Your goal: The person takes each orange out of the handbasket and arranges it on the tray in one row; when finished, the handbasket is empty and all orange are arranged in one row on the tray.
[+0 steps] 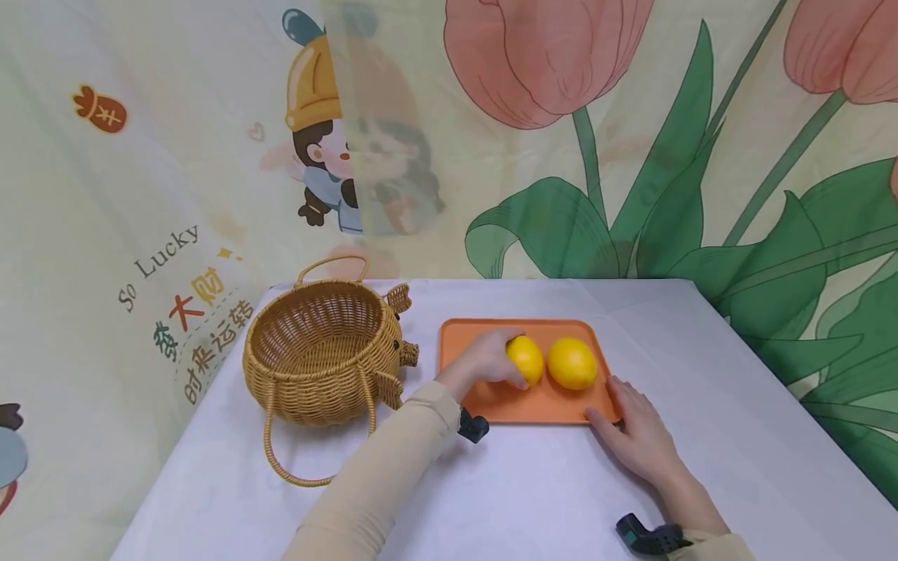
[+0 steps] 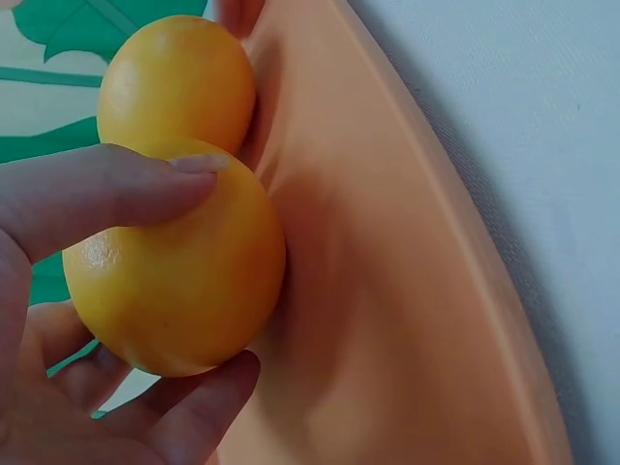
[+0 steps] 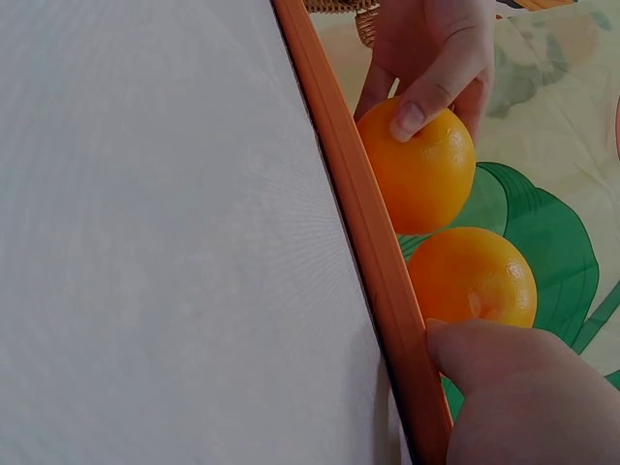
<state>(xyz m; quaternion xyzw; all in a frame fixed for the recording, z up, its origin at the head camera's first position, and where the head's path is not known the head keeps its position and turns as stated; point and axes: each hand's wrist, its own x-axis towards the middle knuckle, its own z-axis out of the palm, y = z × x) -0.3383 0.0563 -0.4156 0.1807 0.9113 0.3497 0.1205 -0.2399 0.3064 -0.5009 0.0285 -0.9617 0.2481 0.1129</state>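
Observation:
My left hand (image 1: pixel 491 358) holds a yellow lemon (image 1: pixel 526 361) over the left-middle part of an orange tray (image 1: pixel 484 405). In the left wrist view, the thumb lies across the top of this lemon (image 2: pixel 184 281), with fingers below it. A second lemon (image 1: pixel 572 364) sits just to its right on the tray. My right hand (image 1: pixel 641 432) grips the tray's near right corner: its thumb is on the front rim and its fingers lie along the right side. The right wrist view shows that thumb (image 3: pixel 504 358) against the rim, near the second lemon (image 3: pixel 475 276).
Left of the tray stands a woven pig-shaped basket (image 1: pixel 319 389), its open top facing up. One handle (image 1: pixel 298 479) hangs forward onto the white tablecloth (image 1: pixel 533 499); the other stands up behind. A printed curtain (image 1: pixel 407 156) hangs beyond the table.

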